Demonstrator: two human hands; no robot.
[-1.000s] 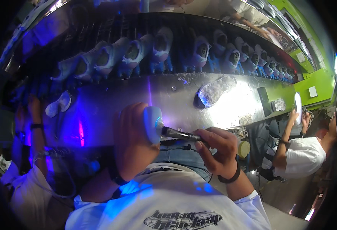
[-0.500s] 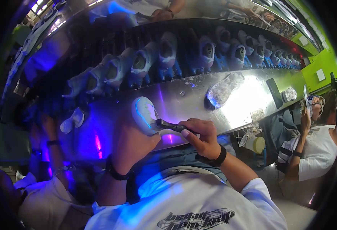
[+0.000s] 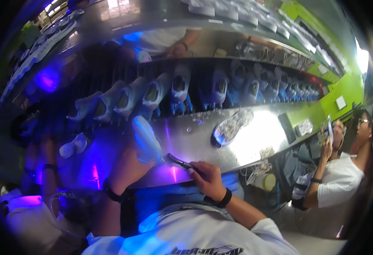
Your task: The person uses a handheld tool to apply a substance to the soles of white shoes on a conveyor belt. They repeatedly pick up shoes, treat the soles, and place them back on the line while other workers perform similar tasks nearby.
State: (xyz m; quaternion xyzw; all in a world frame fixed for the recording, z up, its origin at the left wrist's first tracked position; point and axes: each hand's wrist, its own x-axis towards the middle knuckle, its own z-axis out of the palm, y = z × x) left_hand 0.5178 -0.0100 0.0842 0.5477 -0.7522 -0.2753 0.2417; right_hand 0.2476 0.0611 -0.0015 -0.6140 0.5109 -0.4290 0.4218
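My left hand [image 3: 129, 169] grips a pale shoe sole [image 3: 146, 138], tilted with its far end up. Blue light glows along the sole's edge, and part of it is hidden behind my fingers. To the right, my right hand [image 3: 208, 178] is closed around the handle of a dark, slim hand tool [image 3: 179, 161] with a shiny head; its exact kind is unclear. The tool's tip points left toward the sole's lower end, with a small gap between them. Both hands are over the near edge of the metal worktop [image 3: 186, 142].
A row of pale shoes [image 3: 152, 93] on blue racks stands along the dark line beyond the worktop. A sole-shaped piece covered in bits [image 3: 233, 127] lies right of my hands, a pale sole [image 3: 73, 145] left. Co-workers sit at both sides, one in white [image 3: 341, 178].
The tool has come away from the sole, and my right hand has drawn back. My left hand has turned the sole more upright. The view has tilted up, showing more of the far side.
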